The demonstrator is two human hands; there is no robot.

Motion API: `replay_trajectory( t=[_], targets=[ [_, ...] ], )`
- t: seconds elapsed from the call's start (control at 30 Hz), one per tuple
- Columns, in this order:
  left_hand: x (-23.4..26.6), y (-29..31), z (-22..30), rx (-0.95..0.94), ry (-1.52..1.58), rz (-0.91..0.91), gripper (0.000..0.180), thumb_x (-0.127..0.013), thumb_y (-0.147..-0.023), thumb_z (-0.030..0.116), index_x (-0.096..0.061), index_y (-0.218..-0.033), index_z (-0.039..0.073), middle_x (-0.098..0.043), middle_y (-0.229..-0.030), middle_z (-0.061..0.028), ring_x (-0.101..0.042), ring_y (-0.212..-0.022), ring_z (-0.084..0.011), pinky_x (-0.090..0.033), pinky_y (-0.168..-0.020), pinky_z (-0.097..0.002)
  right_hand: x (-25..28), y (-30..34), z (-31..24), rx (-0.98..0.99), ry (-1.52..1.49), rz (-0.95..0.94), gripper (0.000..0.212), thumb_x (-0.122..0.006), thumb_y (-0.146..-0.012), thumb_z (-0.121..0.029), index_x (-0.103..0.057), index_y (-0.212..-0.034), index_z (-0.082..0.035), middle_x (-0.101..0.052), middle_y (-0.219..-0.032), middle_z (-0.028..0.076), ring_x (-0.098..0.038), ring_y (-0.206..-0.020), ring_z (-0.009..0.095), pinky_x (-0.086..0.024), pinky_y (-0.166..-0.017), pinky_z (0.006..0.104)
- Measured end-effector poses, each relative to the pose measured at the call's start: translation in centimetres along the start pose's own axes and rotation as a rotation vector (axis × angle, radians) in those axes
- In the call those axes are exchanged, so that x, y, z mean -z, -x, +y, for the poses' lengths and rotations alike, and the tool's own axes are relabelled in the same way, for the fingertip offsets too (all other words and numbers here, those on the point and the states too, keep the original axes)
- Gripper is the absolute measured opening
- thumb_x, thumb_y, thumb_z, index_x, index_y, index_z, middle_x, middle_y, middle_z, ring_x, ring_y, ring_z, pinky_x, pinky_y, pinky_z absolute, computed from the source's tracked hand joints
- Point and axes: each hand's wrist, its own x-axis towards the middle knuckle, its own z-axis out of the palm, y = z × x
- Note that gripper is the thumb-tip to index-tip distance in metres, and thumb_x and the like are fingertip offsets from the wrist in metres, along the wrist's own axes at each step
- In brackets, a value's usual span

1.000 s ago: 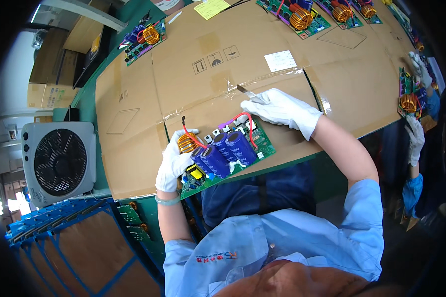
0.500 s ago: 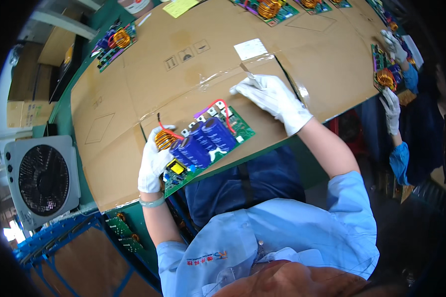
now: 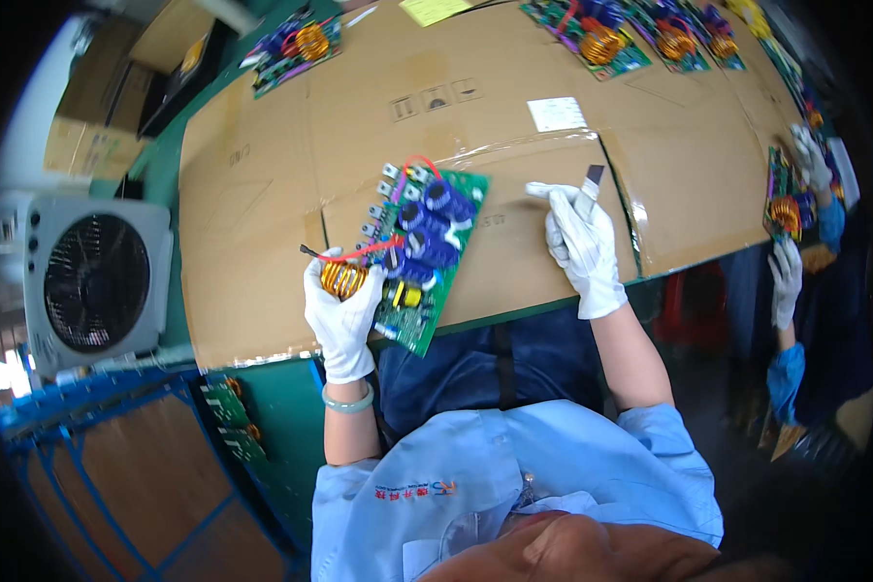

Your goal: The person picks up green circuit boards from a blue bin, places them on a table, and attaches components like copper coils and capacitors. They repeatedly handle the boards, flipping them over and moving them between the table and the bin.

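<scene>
Green rectangular circuit board (image 3: pixel 423 332) wore deep-blue cylindrical capacitors (image 3: pixel 449 201), orange-gold wound coil (image 3: pixel 343 279) striped by its turns, yellow block component (image 3: pixel 407 295), and red wire (image 3: pixel 361 252) tipped black. White-gloved left hand (image 3: pixel 345 328), white-gloved right hand (image 3: pixel 584 252): both plain. Slim flat tool (image 3: pixel 594 177) looked dark-tipped. Pale green bangle (image 3: pixel 347 403). From my spot, brown cardboard sheet (image 3: pixel 378 165) bore dark-lined symbols (image 3: pixel 436 97); boxy fan (image 3: pixel 155 291) was grey around black; collared cloth shirt (image 3: pixel 592 456) was light blue with red mark (image 3: pixel 413 490).

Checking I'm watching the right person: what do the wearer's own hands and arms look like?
The left hand and right hand wear white gloves. A pale green bangle sits just behind the left glove. The sleeves are short and light blue.
</scene>
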Motion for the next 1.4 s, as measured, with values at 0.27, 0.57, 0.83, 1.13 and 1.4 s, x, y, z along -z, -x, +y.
replay_trajectory(
  t=[0.27, 0.57, 0.83, 1.13, 1.4],
  targets=[
    [-0.2, 5.0, 1.6, 0.039, 0.036, -0.078, 0.055, -0.083, -0.077, 0.001, -0.048, -0.119, -0.007, -0.066, -0.107, -0.0183, -0.067, -0.096, -0.0184, -0.057, -0.083, -0.0314, -0.2, 1.3, 0.2, 0.114, 0.234, -0.029, 0.039, -0.05, -0.104, -0.035, -0.059, -0.126, -0.003, -0.049, -0.074, -0.003, -0.038, -0.055, 0.002, -0.033, -0.049, 0.0173],
    [-3.5, 10.8, 2.7, -0.363, 0.223, -0.625, 0.073, -0.073, -0.086, 0.009, -0.036, -0.147, -0.004, -0.053, -0.138, -0.0249, -0.068, -0.104, -0.0261, -0.058, -0.082, -0.0341, -0.4, 5.2, 0.7, 0.442, 0.413, -0.074, 0.032, -0.064, -0.094, -0.012, -0.057, -0.122, 0.002, -0.063, -0.108, 0.017, -0.066, -0.087, 0.019, -0.052, -0.069, 0.0262],
    [5.5, 6.3, 0.7, -0.298, 0.109, -0.195, 0.048, -0.076, -0.081, 0.013, -0.06, -0.123, -0.004, -0.067, -0.115, -0.0188, -0.069, -0.091, -0.0259, -0.055, -0.08, -0.0322, -3.1, 3.0, -0.9, 0.601, 1.04, -0.458, 0.081, -0.089, -0.064, -0.038, -0.059, -0.131, -0.004, -0.061, -0.128, 0.016, -0.061, -0.118, 0.032, -0.049, -0.1, 0.0381],
    [3.0, -1.0, 2.9, -0.66, -0.482, -0.515, 0.106, -0.077, -0.061, 0.069, -0.049, -0.138, 0.002, -0.054, -0.136, -0.0219, -0.043, -0.133, -0.0439, -0.036, -0.111, -0.0491, -3.4, 1.4, -4.9, 0.771, 1.021, -0.677, 0.07, -0.091, -0.062, -0.038, -0.064, -0.115, -0.001, -0.071, -0.108, 0.015, -0.071, -0.093, 0.03, -0.055, -0.085, 0.0364],
    [0.3, -2.2, 4.9, -0.63, -0.402, -0.683, 0.079, -0.078, -0.072, 0.056, -0.059, -0.125, 0.001, -0.063, -0.118, -0.0214, -0.057, -0.115, -0.0394, -0.044, -0.101, -0.0446, -1.7, 1.5, -7.1, 0.459, 0.921, -0.638, 0.079, -0.092, -0.059, -0.045, -0.063, -0.117, -0.001, -0.071, -0.1, 0.014, -0.07, -0.09, 0.026, -0.053, -0.083, 0.0337]
  ],
)
